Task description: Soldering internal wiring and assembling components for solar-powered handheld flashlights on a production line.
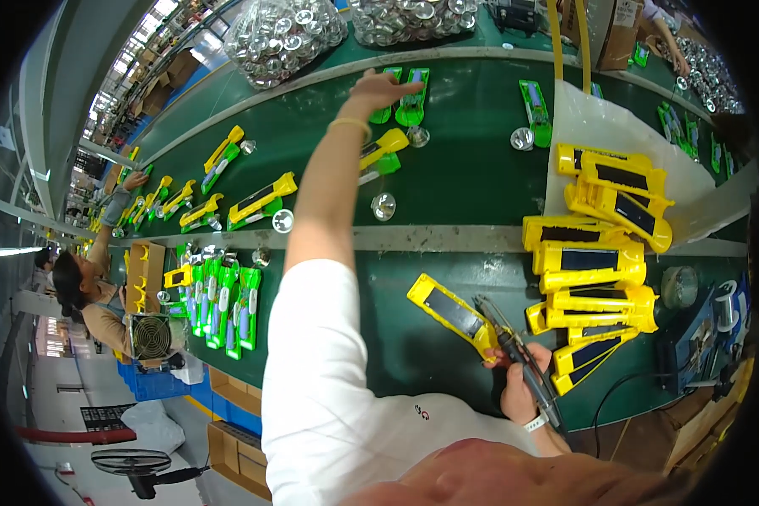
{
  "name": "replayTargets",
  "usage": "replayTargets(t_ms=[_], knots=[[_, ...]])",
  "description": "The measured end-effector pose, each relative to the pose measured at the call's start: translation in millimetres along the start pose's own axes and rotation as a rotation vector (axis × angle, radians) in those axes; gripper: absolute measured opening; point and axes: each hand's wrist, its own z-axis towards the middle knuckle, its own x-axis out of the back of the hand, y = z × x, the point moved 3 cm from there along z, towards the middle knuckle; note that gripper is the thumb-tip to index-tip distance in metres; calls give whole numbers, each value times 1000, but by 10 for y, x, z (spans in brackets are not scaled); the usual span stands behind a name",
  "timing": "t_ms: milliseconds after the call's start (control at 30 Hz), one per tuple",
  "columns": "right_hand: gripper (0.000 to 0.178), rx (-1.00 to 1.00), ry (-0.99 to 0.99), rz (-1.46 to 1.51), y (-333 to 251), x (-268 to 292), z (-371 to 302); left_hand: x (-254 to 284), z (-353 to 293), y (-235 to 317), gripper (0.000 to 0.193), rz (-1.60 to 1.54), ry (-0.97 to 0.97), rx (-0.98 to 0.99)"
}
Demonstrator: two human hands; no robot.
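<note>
My left hand point(381, 91) reaches far across the green conveyor belt, fingers spread, over a pair of green lamp bodies. It overlaps the left one; the right green lamp body point(412, 99) lies by the outstretched finger. Whether it touches either, I cannot tell. Near my body, my right hand point(523, 384) is closed around a dark, pen-shaped soldering iron point(523, 358), tilted toward the upper left. Beside its tip lies a yellow housing point(451, 310) with a dark panel. The housing's narrow end meets my right fingers; whether they grip it too is unclear.
Yellow housings point(589, 268) are piled at right, beside a blue soldering station point(691, 337). Green lamp bodies point(224, 304) stand in a row at left. Yellow-and-green lamps and round reflectors point(384, 207) lie along the belt. Bags of reflectors point(285, 38) sit beyond. A co-worker point(101, 312) works at left.
</note>
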Motion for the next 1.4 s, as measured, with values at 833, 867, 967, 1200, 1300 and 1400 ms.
replayTargets(t_ms=[833, 867, 967, 1200, 1300, 1400], knots=[[28, 32, 29, 3, -37, -58, 46, 138, -3996, -436, 45, -29, 180, -375], [28, 40, 28, -21, -29, -42, 50, 34, -4207, -464, 46, -44, 168, -269], [30, 39, 47, -43, -26, -17, 52, -216, -4558, -451, 42, -1, 332, -120], [30, 114, 83, -107, -132, -43, -108, 125, -4554, -241, 27, 268, 490, -388], [28, 133, 86, -106, -115, 4, -127, 227, -4401, -144, 53, 524, 138, -674], [28, 150, 98, -72, -151, 8, -141, 98, -4314, -15, 54, 522, -40, -891]])
